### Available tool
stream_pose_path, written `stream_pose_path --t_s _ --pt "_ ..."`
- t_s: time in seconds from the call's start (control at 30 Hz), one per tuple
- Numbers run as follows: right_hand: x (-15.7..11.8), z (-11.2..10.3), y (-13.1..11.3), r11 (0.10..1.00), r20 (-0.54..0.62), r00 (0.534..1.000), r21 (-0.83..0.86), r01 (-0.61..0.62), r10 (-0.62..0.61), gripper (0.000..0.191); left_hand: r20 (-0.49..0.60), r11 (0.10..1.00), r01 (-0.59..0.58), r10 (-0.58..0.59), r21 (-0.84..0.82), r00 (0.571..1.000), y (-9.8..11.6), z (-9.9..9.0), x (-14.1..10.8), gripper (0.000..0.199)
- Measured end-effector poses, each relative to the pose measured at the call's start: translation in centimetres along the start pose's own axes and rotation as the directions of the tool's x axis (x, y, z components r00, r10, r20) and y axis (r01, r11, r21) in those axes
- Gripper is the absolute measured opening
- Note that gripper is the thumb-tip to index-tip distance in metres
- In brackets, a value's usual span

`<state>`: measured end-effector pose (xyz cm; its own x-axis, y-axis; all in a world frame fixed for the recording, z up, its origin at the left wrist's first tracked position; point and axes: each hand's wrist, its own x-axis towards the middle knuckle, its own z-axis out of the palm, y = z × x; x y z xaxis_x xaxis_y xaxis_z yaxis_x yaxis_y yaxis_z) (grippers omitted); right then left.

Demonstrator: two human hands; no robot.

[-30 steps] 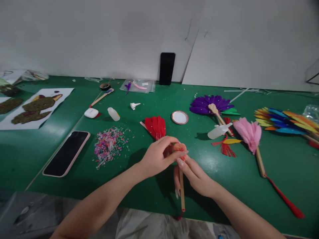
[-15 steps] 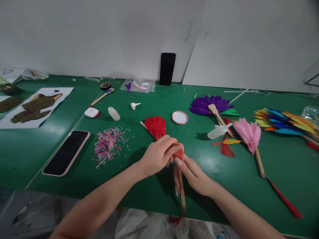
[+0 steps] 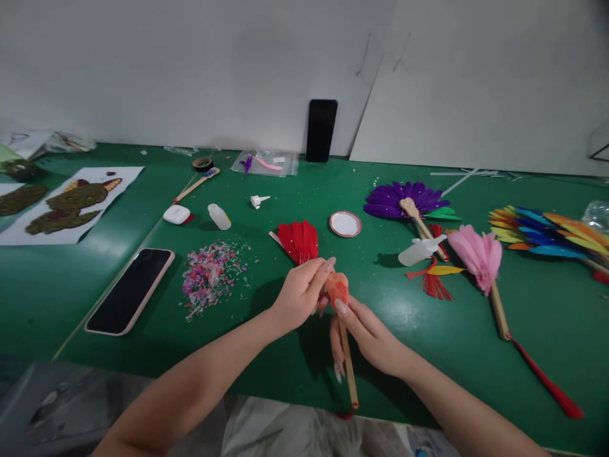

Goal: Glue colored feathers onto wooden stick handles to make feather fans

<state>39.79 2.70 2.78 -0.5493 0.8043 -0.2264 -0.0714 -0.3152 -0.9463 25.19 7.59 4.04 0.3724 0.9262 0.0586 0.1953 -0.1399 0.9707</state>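
Observation:
Both my hands are at a wooden fan handle (image 3: 349, 365) whose rounded head (image 3: 337, 287) is orange-red. My left hand (image 3: 303, 289) is closed at the left edge of that head, its thumb and fingers pinched together. My right hand (image 3: 368, 330) grips the head from the lower right, with its thumb on the front face. The handle slants down toward the table's near edge, and a bit of red tassel shows at its end. Just beyond my left hand lies a fan of red feathers (image 3: 299, 241); its lower end is hidden by that hand.
On the green table (image 3: 285, 362) lie a pile of coloured flakes (image 3: 209, 273), a phone (image 3: 130, 292), a small bottle (image 3: 219, 216) and a white dish (image 3: 345, 224). To the right are a glue bottle (image 3: 421, 249), a purple feather fan (image 3: 380, 203) and a pink feather fan (image 3: 478, 254).
My left thumb has slid up and left off the front of the orange-red head, so more of it shows. The handle's lower end has swung slightly right, and its tassel is mostly out of sight.

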Motion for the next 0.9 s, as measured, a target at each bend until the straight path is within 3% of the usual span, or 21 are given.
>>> stream_pose_path --t_s 0.07,0.23,0.4,0.73,0.9 --pt "0.1 0.0 0.2 1.0 -0.022 1.0 -0.01 0.005 -0.005 0.034 0.025 0.999 0.031 -0.03 -0.03 0.999 0.1 -0.1 0.2 0.034" --pt "0.2 -0.2 0.6 0.997 -0.064 0.997 -0.061 0.046 -0.05 0.031 0.038 0.991 -0.035 0.031 0.125 0.999 0.4 -0.4 0.5 0.039" --pt "0.2 -0.2 0.7 0.998 -0.053 0.997 -0.028 0.054 -0.056 0.032 0.151 0.995 0.072 -0.062 -0.065 0.987 0.6 -0.2 0.5 0.038" --pt "0.5 -0.3 0.8 0.996 -0.085 0.995 -0.073 0.042 -0.049 0.035 0.031 0.992 -0.057 0.054 0.11 0.998 0.3 0.4 0.1 0.038" --pt "0.5 -0.5 0.7 0.969 -0.139 0.986 -0.239 0.058 -0.094 0.037 -0.004 0.985 -0.094 0.096 0.146 0.995 -0.2 0.7 0.0 0.037"
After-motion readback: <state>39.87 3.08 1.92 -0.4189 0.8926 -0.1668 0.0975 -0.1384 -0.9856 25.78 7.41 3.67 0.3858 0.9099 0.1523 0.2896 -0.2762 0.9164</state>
